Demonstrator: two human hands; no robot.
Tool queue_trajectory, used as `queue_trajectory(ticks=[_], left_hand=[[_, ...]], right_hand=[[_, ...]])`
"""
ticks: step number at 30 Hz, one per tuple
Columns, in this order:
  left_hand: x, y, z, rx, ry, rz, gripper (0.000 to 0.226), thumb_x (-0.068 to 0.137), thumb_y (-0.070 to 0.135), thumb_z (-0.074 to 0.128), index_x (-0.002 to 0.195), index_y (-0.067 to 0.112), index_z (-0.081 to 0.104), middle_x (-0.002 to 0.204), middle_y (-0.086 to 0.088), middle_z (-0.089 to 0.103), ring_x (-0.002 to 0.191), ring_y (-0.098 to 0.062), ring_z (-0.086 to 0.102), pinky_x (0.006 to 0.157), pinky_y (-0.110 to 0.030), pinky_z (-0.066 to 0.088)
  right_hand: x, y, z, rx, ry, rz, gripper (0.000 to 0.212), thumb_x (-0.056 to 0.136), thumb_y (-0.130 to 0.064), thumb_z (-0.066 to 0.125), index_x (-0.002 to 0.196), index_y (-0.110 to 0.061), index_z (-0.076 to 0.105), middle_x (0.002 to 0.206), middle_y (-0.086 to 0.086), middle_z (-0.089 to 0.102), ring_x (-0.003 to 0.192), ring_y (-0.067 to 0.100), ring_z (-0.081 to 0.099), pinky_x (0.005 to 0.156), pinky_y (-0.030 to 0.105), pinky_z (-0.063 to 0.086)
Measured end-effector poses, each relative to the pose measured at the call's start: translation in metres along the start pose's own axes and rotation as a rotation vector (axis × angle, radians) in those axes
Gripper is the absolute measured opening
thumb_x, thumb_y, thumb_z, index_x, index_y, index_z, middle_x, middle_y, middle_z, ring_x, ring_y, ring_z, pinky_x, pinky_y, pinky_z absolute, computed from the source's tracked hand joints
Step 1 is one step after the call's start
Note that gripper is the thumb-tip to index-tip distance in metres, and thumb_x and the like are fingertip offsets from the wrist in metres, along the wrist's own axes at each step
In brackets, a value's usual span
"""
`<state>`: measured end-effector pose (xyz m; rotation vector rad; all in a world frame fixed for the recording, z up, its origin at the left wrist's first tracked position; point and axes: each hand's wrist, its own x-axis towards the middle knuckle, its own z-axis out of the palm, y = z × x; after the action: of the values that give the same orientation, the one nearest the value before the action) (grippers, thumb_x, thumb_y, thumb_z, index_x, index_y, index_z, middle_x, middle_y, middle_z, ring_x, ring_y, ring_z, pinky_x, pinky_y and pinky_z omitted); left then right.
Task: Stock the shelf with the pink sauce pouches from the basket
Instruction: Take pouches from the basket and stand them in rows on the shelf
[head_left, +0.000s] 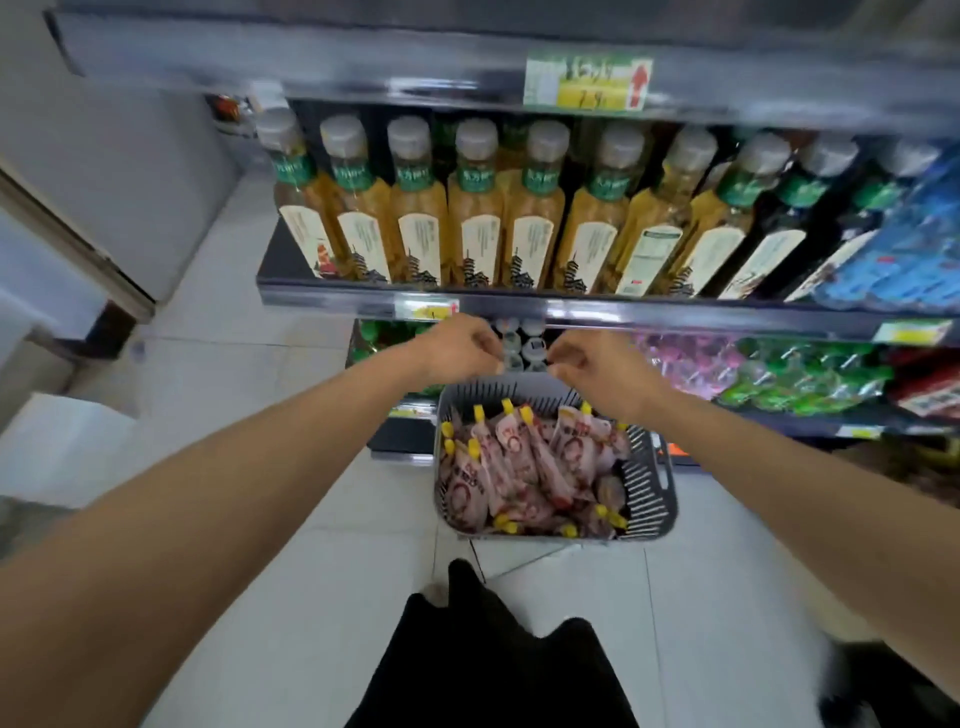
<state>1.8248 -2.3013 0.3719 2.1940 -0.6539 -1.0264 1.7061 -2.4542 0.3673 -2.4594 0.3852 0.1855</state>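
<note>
A grey slotted basket sits on the pale tiled floor before dark shop shelving, full of pink sauce pouches with yellow caps. Amber bottles line the shelf above; yellow price tags are too blurred to read. The left hand and right hand reach over the basket, fingers curled; each grip's state cannot be told.

We note even, bright, diffuse light; source unseen. Soft glare streaks on glossy dark metal shelf rails. Motion blur throughout, price tags unreadable. Wide-angle bowing toward edges; we see bare forearms stretched, smeared at frame corners.
</note>
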Motion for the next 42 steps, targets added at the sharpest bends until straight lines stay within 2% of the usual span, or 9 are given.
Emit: queue_trajectory(ticks=[8,10,12,15,19,25,30,34,42], left_hand=[[0.059,-0.073,0.061,0.215,-0.115,-0.15,0.018,0.083,0.004,0.058,0.072,0.011,0.046,0.066,-0.006,0.041,0.061,-0.016,0.042,0.056,-0.023,0.034],[0.076,-0.09,0.071,0.228,-0.103,-0.19,0.014,0.086,0.004,0.055,0.074,0.008,0.048,0.07,-0.007,0.044,0.065,-0.017,0.045,0.062,-0.025,0.037],[0.092,-0.107,0.08,0.229,-0.066,-0.226,0.02,0.088,0.004,0.051,0.071,0.015,0.049,0.075,-0.005,0.051,0.075,-0.019,0.052,0.073,-0.028,0.039],[0.11,-0.127,0.095,0.239,-0.025,-0.26,0.008,0.091,0.009,0.047,0.092,0.009,0.055,0.107,-0.014,0.063,0.103,-0.03,0.059,0.084,-0.032,0.045],[0.132,-0.152,0.115,0.191,-0.027,-0.333,0.035,0.093,0.011,0.047,0.126,0.0,0.049,0.122,-0.02,0.059,0.11,-0.032,0.058,0.093,-0.039,0.049],[0.156,-0.169,0.132,-0.044,0.02,-0.414,0.026,0.086,0.003,0.052,0.108,-0.007,0.06,0.104,-0.021,0.064,0.087,-0.028,0.058,0.066,-0.032,0.043],[0.163,-0.172,0.137,-0.029,0.012,-0.408,0.034,0.085,0.008,0.055,0.118,0.001,0.051,0.115,-0.021,0.06,0.102,-0.032,0.059,0.085,-0.037,0.051],[0.16,-0.168,0.136,-0.059,-0.019,-0.356,0.044,0.077,0.007,0.056,0.12,0.019,0.05,0.085,-0.004,0.06,0.074,-0.018,0.058,0.058,-0.026,0.048],[0.155,-0.156,0.129,-0.168,-0.235,-0.341,0.063,0.071,0.003,0.055,0.12,0.041,0.052,0.093,0.003,0.064,0.084,-0.016,0.062,0.069,-0.032,0.055]], right_hand=[[0.015,0.079,0.084,-0.016,-0.236,0.283,0.021,0.091,-0.012,0.049,0.097,0.001,0.064,0.102,0.016,0.064,0.101,0.03,0.059,0.086,0.036,0.045],[0.022,0.091,0.104,-0.021,-0.244,0.311,0.018,0.092,-0.011,0.047,0.095,-0.002,0.063,0.102,0.011,0.06,0.105,0.027,0.055,0.087,0.021,0.036],[0.03,0.1,0.121,-0.051,-0.238,0.345,0.02,0.091,-0.014,0.049,0.099,-0.002,0.063,0.106,0.012,0.062,0.106,0.029,0.056,0.082,0.023,0.037],[0.043,0.113,0.149,-0.076,-0.237,0.382,0.011,0.09,-0.017,0.051,0.089,-0.006,0.053,0.101,0.016,0.063,0.1,0.031,0.058,0.076,0.032,0.045],[0.055,0.127,0.18,-0.078,-0.204,0.471,0.027,0.092,-0.028,0.053,0.105,-0.005,0.054,0.1,0.014,0.062,0.092,0.029,0.058,0.067,0.028,0.039],[0.061,0.144,0.211,-0.144,-0.173,0.497,0.036,0.093,-0.03,0.05,0.117,-0.003,0.053,0.113,0.017,0.062,0.105,0.032,0.059,0.079,0.033,0.047],[0.065,0.159,0.219,-0.154,-0.161,0.52,0.03,0.094,-0.029,0.046,0.109,-0.006,0.055,0.107,0.015,0.063,0.1,0.03,0.059,0.074,0.033,0.045],[0.064,0.167,0.218,-0.222,-0.135,0.549,0.023,0.093,-0.015,0.046,0.113,-0.007,0.055,0.111,0.015,0.062,0.102,0.03,0.06,0.081,0.038,0.053],[0.048,0.19,0.203,0.229,0.095,0.723,0.02,0.09,-0.012,0.052,0.095,0.003,0.065,0.096,0.02,0.068,0.089,0.034,0.063,0.065,0.03,0.043]])
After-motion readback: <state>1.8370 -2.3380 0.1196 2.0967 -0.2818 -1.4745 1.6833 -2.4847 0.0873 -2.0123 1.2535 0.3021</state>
